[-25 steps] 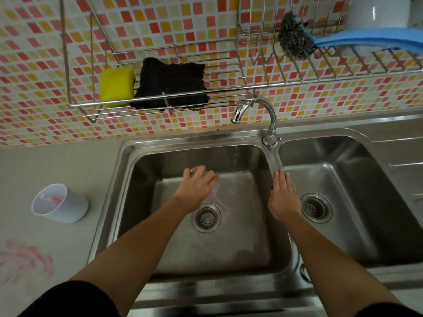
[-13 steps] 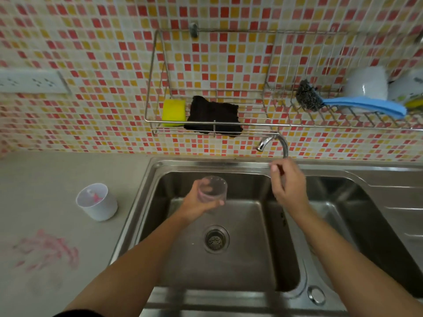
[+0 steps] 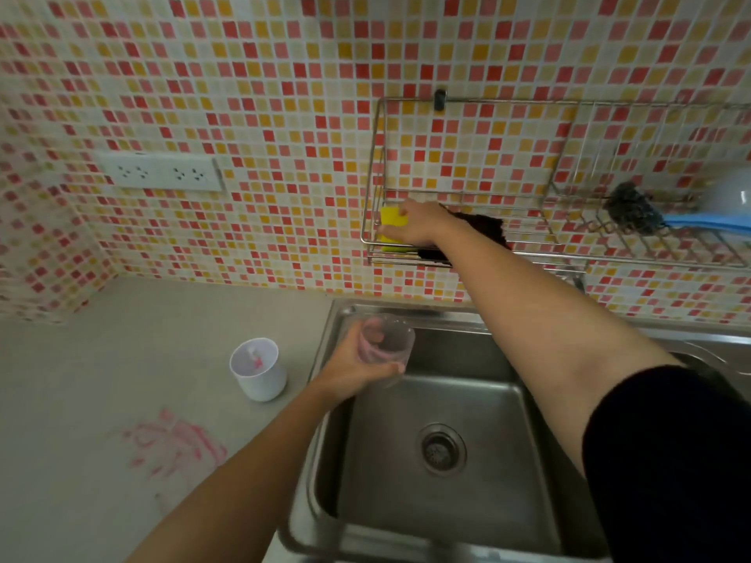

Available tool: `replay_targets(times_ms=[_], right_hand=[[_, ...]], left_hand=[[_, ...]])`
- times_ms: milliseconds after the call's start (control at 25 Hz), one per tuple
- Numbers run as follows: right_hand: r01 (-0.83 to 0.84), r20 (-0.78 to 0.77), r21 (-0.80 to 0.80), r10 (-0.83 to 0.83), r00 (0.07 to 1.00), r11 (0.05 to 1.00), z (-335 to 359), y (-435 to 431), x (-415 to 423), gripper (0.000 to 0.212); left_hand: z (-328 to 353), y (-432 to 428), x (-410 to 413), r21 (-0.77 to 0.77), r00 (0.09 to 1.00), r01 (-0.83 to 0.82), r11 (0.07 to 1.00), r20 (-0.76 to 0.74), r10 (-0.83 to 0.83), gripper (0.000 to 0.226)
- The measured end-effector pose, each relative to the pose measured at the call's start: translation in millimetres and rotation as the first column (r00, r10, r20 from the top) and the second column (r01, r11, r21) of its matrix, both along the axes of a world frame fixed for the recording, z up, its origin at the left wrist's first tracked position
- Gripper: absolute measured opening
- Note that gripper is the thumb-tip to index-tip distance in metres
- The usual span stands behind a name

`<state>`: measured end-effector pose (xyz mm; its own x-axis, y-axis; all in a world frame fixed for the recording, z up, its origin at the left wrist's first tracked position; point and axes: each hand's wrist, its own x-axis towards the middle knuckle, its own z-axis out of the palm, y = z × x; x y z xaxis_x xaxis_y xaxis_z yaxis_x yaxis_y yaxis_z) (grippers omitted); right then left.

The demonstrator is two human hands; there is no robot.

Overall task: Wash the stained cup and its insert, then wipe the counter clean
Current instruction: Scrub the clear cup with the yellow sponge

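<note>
Insert: clear plastic cup insert, pink-smeared, held upright above the left rim of the stainless steel sink.
Left grip: left hand, fingers curled round the insert's wall.
Cup: white plastic cup, pink marks inside, standing on the grey counter just left of the sink.
Counter stain: pink smear, nearer the viewer than the cup.
Right grip: right hand inside the wall-mounted wire rack, fingers closed on the yellow sponge, beside a black cloth.

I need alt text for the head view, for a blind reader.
The left hand holds a clear stained insert over a sink; the right hand grips a yellow sponge in the wall rack. A white cup stands on the counter near a pink smear.
</note>
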<state>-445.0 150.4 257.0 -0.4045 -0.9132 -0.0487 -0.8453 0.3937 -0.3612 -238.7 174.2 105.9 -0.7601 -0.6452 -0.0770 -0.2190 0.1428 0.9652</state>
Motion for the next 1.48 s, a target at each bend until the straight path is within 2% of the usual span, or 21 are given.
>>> replay_targets(times_ms=[80,160,240,320,520,640,720,880,960,1120,1200,1240,1400,1480], right_hand=[[0.059,-0.050,0.020,-0.058,0.997,0.998,-1,-13,4,0.094],[0.103,-0.038,-0.002,-0.103,0.994,0.995,-4,-20,8,0.100],[0.121,0.009,-0.033,-0.121,0.993,0.992,-4,-21,11,0.098],[0.117,0.032,-0.134,-0.114,0.993,0.984,4,-12,11,0.088],[-0.031,-0.161,-0.364,-0.030,0.987,0.931,20,65,10,0.064],[-0.159,-0.226,-0.417,0.067,0.972,0.895,1,129,17,0.067],[-0.232,-0.282,-0.353,0.134,0.950,0.906,-23,166,16,0.073],[-0.372,-0.349,-0.108,0.316,0.882,0.922,-67,199,-4,0.073],[-0.398,-0.318,-0.039,0.367,0.874,0.916,-76,203,-15,0.075],[-0.438,-0.216,0.003,0.428,0.878,0.899,-73,207,-27,0.079],[-0.486,-0.305,0.033,0.472,0.827,0.873,-72,207,-30,0.090],[-0.504,-0.365,0.040,0.482,0.797,0.863,-72,206,-31,0.090],[-0.533,-0.631,0.060,0.446,0.635,0.844,-74,206,-32,0.072],[-0.565,-0.682,0.062,0.448,0.578,0.823,-74,207,-32,0.064]], left_hand=[[2,-6,5,-0.001,1.000,0.015,1.000,0.005,-0.015,0.073],[3,-11,7,-0.012,1.000,0.025,1.000,0.011,-0.025,0.075],[5,-12,7,-0.022,0.999,0.029,0.999,0.023,-0.028,0.078],[7,-13,5,-0.023,0.999,0.048,0.999,0.021,-0.047,0.080],[6,-5,-10,-0.038,0.994,0.098,0.994,0.052,-0.096,0.082],[3,2,-28,-0.097,0.997,0.056,0.994,0.061,-0.050,0.092],[2,6,-39,-0.128,0.998,0.054,0.990,0.052,-0.048,0.094],[7,22,-53,-0.109,0.997,0.073,0.991,-0.017,-0.076,0.084],[11,30,-57,-0.113,0.996,0.076,0.991,-0.038,-0.080,0.082],[10,39,-59,-0.125,0.995,0.050,0.991,-0.079,-0.060,0.083],[9,40,-58,-0.188,0.996,0.036,0.981,-0.075,-0.051,0.086],[8,41,-58,-0.227,0.997,0.044,0.973,-0.058,-0.059,0.089],[8,45,-56,-0.325,0.998,0.048,0.945,-0.030,-0.061,0.091],[6,44,-56,-0.358,0.998,0.017,0.934,-0.045,-0.036,0.097]])
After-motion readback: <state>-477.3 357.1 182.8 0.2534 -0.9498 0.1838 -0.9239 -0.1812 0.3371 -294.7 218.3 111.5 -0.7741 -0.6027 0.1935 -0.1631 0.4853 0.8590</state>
